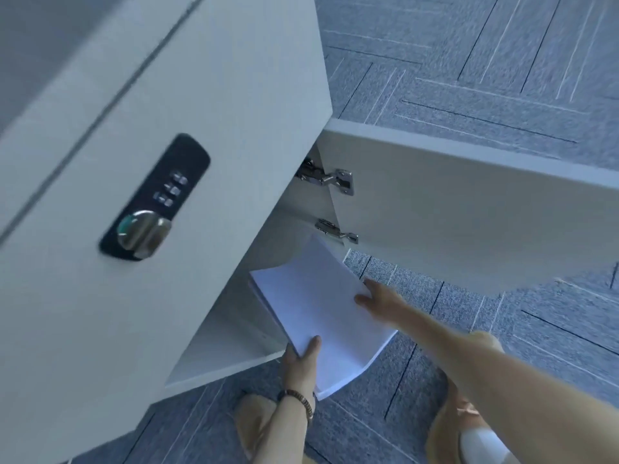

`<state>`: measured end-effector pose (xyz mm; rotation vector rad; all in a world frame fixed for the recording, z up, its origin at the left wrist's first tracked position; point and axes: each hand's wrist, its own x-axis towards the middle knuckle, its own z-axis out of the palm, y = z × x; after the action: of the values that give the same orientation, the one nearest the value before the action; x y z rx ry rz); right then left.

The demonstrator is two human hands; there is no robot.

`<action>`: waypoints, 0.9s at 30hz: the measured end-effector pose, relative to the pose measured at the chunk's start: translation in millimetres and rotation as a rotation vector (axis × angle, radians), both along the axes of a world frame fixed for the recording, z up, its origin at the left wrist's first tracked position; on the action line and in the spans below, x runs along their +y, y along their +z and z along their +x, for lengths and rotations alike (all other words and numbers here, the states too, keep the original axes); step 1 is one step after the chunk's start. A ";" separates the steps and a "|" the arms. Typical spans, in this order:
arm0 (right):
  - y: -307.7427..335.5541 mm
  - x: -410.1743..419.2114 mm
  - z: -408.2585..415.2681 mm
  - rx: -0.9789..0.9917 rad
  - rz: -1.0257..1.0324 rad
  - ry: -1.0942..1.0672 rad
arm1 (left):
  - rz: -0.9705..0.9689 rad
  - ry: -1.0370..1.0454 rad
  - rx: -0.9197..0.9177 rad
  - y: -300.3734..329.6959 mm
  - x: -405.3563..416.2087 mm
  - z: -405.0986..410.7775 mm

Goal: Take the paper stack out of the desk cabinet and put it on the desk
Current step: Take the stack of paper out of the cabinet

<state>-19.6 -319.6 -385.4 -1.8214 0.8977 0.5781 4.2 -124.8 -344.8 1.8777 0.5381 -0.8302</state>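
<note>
A white paper stack (315, 306) sticks halfway out of the open desk cabinet (234, 343), tilted, with its near corner sagging over the floor. My left hand (301, 360) grips the stack's near left edge, thumb on top, a beaded bracelet on the wrist. My right hand (378, 301) holds the stack's right edge, fingers spread on the top sheet. The far end of the stack still lies inside the cabinet, over its white bottom shelf.
The cabinet door (469, 209) stands swung open to the right on two metal hinges (330, 179). A neighbouring white door carries a black combination lock with a metal knob (147, 222). Grey carpet tiles (469, 61) cover the floor; my feet are at the bottom.
</note>
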 end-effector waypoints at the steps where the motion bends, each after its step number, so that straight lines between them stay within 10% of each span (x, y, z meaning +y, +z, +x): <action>1: 18.5 -0.4 -9.7 0.005 0.001 -0.006 | -0.020 -0.017 -0.016 15.3 1.7 -5.1; 27: 512.2 51.9 -270.6 -0.692 -0.180 -0.391 | -0.445 -0.314 -0.473 447.5 41.3 -182.3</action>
<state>-290.2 -267.8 126.8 -1.7521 0.7966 -0.3769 -178.2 -83.5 102.6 1.6753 -0.2266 -0.6055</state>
